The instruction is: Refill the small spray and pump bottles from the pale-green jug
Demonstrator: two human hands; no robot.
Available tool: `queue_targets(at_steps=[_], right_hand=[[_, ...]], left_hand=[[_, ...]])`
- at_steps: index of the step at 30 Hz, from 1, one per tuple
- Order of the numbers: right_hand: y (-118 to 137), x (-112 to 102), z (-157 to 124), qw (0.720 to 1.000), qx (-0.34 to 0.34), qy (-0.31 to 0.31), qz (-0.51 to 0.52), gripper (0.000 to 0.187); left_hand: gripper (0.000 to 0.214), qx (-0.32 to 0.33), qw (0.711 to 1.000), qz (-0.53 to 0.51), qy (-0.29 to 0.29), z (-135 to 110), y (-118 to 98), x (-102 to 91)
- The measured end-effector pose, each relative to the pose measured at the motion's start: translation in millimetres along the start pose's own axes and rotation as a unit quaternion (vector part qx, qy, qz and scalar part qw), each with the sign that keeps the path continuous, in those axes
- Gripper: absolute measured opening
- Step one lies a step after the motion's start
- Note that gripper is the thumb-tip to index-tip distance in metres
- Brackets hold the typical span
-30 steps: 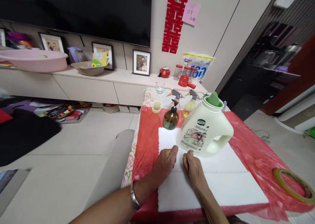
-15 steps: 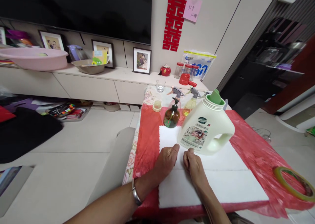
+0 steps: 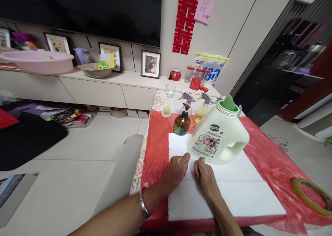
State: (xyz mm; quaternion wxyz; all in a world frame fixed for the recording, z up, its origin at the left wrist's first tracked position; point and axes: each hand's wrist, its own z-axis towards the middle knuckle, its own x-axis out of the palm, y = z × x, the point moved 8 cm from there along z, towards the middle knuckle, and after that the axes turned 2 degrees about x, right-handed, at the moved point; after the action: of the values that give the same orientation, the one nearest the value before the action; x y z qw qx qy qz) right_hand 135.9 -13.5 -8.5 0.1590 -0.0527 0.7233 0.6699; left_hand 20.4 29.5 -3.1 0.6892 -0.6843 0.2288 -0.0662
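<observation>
My left hand rests on the white cloth in a loose fist, thumb on top. A small gap to its right, my right hand is curled closed too, and nothing shows in either one. Just beyond them stands a large pale green detergent jug, upright and uncapped, its green spout showing in the mouth. A brown pump bottle is at the cloth's far left corner. Behind it is a yellowish spray bottle, with a pinkish one partly hidden. The jug's cap lies to the left.
Red plastic sheeting covers the table under the cloth. A roll of tape lies at the right edge. A glass cup stands at the back. Beyond is a low cabinet with a pink basin and framed photos.
The view has shifted very slightly. Both hands, the jug and the bottles keep their places.
</observation>
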Motion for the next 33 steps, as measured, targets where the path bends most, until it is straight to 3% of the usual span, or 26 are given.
queue_targets(at_steps=[5, 8, 11, 14, 16, 18, 20, 22, 24, 28, 33], right_hand=[[5.5, -2.5, 1.6, 0.999, -0.036, 0.002, 0.038, 0.071], [21.6, -23.4, -0.6, 0.992, -0.087, -0.027, 0.088, 0.067], [45.8, -74.3, -10.3, 0.962, -0.177, -0.144, 0.153, 0.058], [57.1, -136.2, -26.2, 0.894, -0.254, -0.316, 0.190, 0.037], [52.8, -167.2, -33.3, 0.849, -0.271, -0.411, 0.191, 0.029], [42.2, -186.0, -32.5, 0.829, -0.255, -0.461, 0.185, 0.022], [30.5, -192.5, -22.0, 0.852, -0.209, -0.449, 0.172, 0.037], [21.3, -189.3, -7.8, 0.892, -0.159, -0.391, 0.161, 0.058], [17.3, -180.4, 5.5, 0.926, -0.131, -0.316, 0.158, 0.066], [14.1, -164.4, 29.3, 0.958, -0.103, -0.215, 0.161, 0.057], [0.8, -164.9, 55.5, 0.958, -0.072, -0.240, 0.139, 0.043]], left_hand=[[0.062, 0.022, 0.999, -0.037, 0.002, 0.4, 4.8, 1.0], [0.063, 0.014, 0.997, -0.081, 0.008, -0.6, 4.6, -2.0], [0.056, 0.023, 0.990, -0.140, -0.003, 0.0, -13.4, -17.1], [0.037, 0.055, 0.991, -0.109, -0.047, 9.8, -40.0, -45.9], [0.036, 0.074, 0.989, -0.060, -0.118, 23.8, -50.9, -70.8], [0.048, 0.116, 0.979, -0.014, -0.167, 42.6, -58.2, -88.3], [0.070, 0.131, 0.975, 0.026, -0.175, 65.7, -54.9, -93.9], [0.088, 0.127, 0.975, 0.057, -0.170, 87.7, -45.8, -92.9], [0.098, 0.130, 0.976, 0.082, -0.156, 105.1, -37.5, -87.3], [0.096, 0.158, 0.971, 0.114, -0.138, 124.3, -28.1, -75.6], [0.086, 0.176, 0.967, 0.122, -0.136, 135.0, -23.2, -67.2]])
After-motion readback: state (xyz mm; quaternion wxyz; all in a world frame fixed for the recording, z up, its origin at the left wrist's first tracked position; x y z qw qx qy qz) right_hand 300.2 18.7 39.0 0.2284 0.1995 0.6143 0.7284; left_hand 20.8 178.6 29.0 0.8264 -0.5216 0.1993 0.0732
